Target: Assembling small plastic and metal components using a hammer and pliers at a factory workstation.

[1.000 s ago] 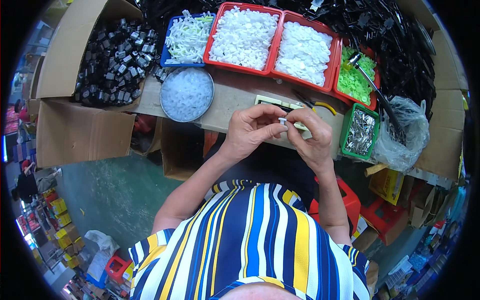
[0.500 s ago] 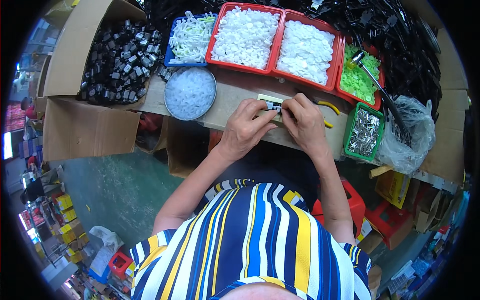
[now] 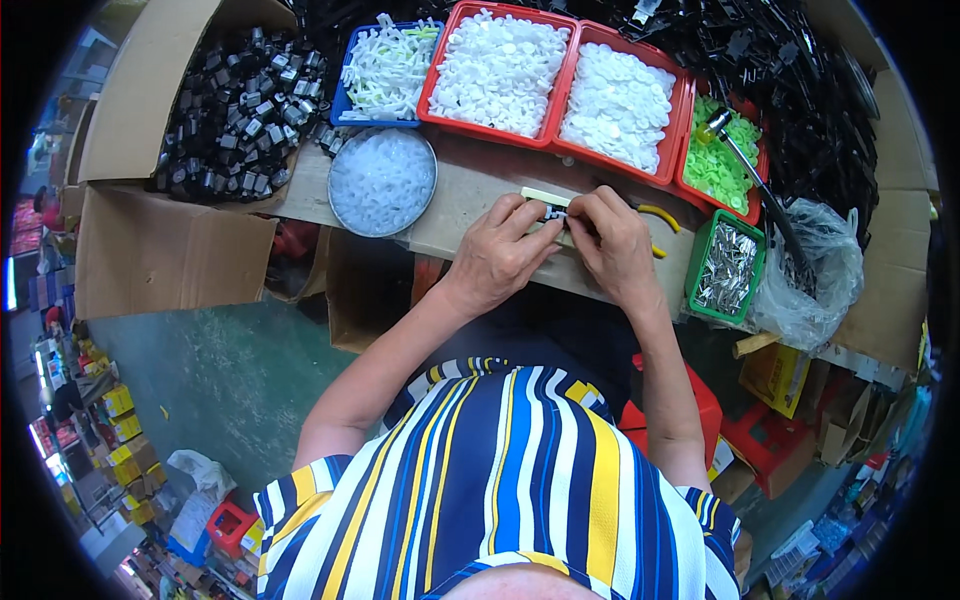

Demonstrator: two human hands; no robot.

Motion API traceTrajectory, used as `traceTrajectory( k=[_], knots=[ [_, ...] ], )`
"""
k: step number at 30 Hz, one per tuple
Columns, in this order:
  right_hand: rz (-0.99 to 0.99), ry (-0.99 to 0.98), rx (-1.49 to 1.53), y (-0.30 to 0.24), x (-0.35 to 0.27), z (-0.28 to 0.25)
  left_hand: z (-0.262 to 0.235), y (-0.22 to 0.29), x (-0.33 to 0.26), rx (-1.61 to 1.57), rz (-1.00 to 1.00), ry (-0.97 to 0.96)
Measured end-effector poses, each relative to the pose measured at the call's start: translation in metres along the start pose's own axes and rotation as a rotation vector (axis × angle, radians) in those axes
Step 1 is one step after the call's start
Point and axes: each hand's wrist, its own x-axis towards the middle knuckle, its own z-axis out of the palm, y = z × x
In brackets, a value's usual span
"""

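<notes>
Fingers [image 3: 516, 223], fixture [image 3: 545, 196] inside bench edge [image 3: 428, 242], dish [image 3: 382, 182] apart

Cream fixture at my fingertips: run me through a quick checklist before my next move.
1. Both hands at the cream fixture: ok, left hand and right hand meet over it.
2. Small pale piece flush in the fixture: cannot tell, fingers hide much of it.
3. Yellow-handled pliers fully clear of the right hand: cannot tell, only the handles show beside it.
4. Green bin stocked: ok, silver metal pieces fill much of it.
5. Red tray of light-green pieces unobstructed: not ok, the hammer lies across it.
</notes>
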Motion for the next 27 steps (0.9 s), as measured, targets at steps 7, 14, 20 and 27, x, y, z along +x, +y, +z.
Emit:
traceTrajectory(
  k=[7, 14, 20, 27],
  knots=[
    [-0.003, 0.039, 0.064, 0.0, 0.0, 0.001, 0.001, 0.0, 0.001, 0.028, 0.014, -0.004],
    [0.042, 0.075, 0.153, 0.004, -0.001, 0.001, -0.001, 0.002, 0.005, 0.04, 0.016, -0.033],
    [0.096, 0.149, 0.078, 0.001, -0.013, -0.032, -0.008, 0.002, 0.015, 0.0, 0.003, -0.096],
    [0.421, 0.389, -0.33, 0.031, -0.073, -0.111, -0.019, -0.011, 0.049, -0.09, 0.031, -0.037]
  ],
)
